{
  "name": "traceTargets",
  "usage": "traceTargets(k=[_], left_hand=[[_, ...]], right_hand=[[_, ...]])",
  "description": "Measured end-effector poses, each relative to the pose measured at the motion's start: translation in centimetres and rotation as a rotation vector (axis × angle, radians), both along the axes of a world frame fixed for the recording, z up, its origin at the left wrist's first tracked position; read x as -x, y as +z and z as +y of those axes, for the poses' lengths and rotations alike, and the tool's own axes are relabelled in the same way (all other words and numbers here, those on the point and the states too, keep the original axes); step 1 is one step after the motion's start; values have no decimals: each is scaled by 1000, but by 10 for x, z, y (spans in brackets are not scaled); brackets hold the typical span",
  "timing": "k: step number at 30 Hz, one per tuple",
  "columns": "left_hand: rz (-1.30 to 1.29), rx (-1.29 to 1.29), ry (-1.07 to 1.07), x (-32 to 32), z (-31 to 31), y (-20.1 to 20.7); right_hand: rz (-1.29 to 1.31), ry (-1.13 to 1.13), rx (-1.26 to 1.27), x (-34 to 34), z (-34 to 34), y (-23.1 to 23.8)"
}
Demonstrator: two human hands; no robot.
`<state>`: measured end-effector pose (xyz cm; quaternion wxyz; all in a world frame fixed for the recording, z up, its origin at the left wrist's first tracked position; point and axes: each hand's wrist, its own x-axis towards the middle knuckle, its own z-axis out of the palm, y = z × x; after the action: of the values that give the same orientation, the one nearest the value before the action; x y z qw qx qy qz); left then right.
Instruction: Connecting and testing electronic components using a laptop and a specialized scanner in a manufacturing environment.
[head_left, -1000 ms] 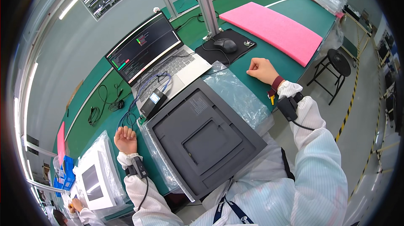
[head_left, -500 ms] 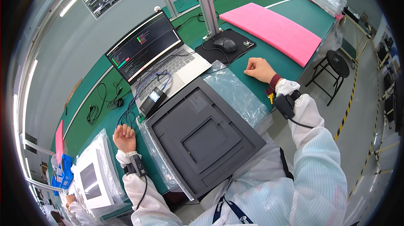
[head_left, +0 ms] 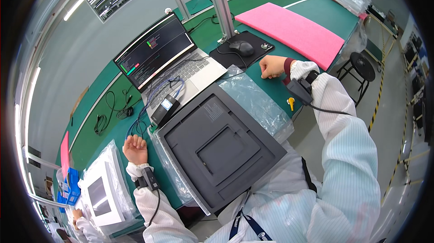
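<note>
My left hand (head_left: 135,149) rests on the green table, left of a dark grey plastic panel (head_left: 271,146). Its fingers are curled in and no object shows in them. Beyond the panel's right side, my right hand (head_left: 272,66) is closed in a fist near the mouse pad, with nothing visible in it. A dark red wrist strap (head_left: 288,67) circles that wrist, and a yellow clip (head_left: 290,103) lies near the table edge below it. Black devices are strapped on both forearms. The panel has a recessed square and lies partly over clear plastic film (head_left: 257,103), touched by neither hand.
An open laptop (head_left: 210,73) stands behind the panel, with a small black box (head_left: 163,111) and cables at its front. A mouse (head_left: 242,48) sits on a black pad. Pink foam (head_left: 291,33) lies far right. Bagged white frames (head_left: 100,195) and another person's hand (head_left: 77,216) are at left.
My right hand has turned at the wrist and shifted slightly left and up, its forearm swinging right. The yellow clip now shows apart from the sleeve. My left hand stays in place.
</note>
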<state>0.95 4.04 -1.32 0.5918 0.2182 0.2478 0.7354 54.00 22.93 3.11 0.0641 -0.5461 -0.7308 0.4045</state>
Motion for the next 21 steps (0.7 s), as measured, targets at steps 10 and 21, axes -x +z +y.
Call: traceTargets(k=[10,21], left_hand=[[-23,-11,-10,1,1,-1],[-19,7,6,2,1,-4]], right_hand=[[-81,106,145,-1,14,6],[490,-339,102,-21,-16,-24]])
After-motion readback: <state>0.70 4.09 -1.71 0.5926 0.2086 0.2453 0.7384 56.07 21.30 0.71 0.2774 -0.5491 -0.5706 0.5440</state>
